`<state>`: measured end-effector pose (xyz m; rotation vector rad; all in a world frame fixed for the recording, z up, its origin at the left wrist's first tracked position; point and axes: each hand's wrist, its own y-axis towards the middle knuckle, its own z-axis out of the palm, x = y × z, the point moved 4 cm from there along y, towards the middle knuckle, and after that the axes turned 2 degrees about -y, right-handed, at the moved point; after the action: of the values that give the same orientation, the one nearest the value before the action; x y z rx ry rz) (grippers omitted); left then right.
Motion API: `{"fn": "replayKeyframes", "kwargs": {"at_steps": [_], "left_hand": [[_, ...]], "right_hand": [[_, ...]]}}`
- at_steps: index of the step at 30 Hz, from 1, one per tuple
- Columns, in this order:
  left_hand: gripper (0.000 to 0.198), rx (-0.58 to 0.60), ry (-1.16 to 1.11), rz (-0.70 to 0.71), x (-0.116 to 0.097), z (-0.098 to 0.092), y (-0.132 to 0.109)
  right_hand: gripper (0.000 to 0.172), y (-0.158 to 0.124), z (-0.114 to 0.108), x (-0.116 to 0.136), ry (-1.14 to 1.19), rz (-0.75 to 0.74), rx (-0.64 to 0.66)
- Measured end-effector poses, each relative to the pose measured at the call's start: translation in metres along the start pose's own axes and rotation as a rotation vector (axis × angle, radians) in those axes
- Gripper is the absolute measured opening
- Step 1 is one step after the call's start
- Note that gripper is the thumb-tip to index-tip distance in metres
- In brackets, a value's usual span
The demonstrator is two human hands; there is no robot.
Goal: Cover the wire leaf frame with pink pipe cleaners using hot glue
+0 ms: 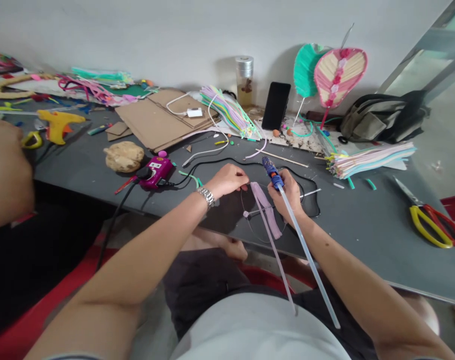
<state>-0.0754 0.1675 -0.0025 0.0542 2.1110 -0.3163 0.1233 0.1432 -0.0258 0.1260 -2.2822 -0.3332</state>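
My right hand (288, 196) is closed around a blue glue gun (272, 172). A long, clear glue stick (310, 257) runs back from it toward my body. My left hand (229, 180), with a metal watch at the wrist, pinches the edge of a thin wire frame (243, 201) at the table's front edge. Lilac pipe cleaners (271, 217) lie side by side across part of this frame, and one long lilac strand (275, 252) hangs down over my lap. The glue gun's nozzle is hard to make out.
A purple power socket (155, 172) with black cords sits left, beside a tan lump (124, 156). Scissors (432, 215) lie right. Behind are cardboard (148, 117), pipe-cleaner bundles (231, 112), a phone (276, 106) and two fans (340, 75). Another person's arm (7, 172) is at far left.
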Motion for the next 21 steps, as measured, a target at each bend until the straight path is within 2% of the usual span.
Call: {"fn": "replayKeyframes", "kwargs": {"at_steps": [4, 11, 16, 21], "left_hand": [[0.013, 0.132, -0.021, -0.069, -0.01, -0.005, 0.014], [0.013, 0.248, 0.037, -0.081, -0.015, -0.003, 0.027], [0.012, 0.291, 0.074, -0.045, -0.016, -0.003, 0.025], [0.013, 0.267, 0.122, -0.003, -0.018, -0.004, 0.02]], "right_hand": [[0.012, 0.0, 0.0, 0.0, 0.026, 0.022, -0.003], [0.015, 0.001, -0.002, -0.001, 0.023, 0.013, 0.003], [0.015, 0.0, -0.004, 0.001, 0.046, -0.002, 0.006], [0.015, -0.001, -0.004, 0.002, 0.062, -0.014, 0.013]]}}
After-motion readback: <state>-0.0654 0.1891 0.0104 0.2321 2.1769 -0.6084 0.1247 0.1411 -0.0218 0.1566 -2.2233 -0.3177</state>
